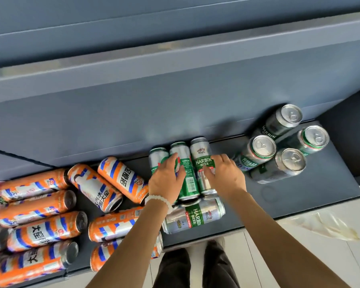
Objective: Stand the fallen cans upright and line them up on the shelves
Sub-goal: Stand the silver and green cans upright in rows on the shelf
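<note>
Three green cans lie side by side near the shelf's back edge. The left hand and right hand rest on them, fingers seemingly loosely curled. Lifting one could roll the neighbours into the four upright cans.

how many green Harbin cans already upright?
4: upright green-and-silver Harbin beer cans clustered at the shelf's right end, back, right, left, front. The other Harbin cans in view lie fallen; more may be hidden.
</note>
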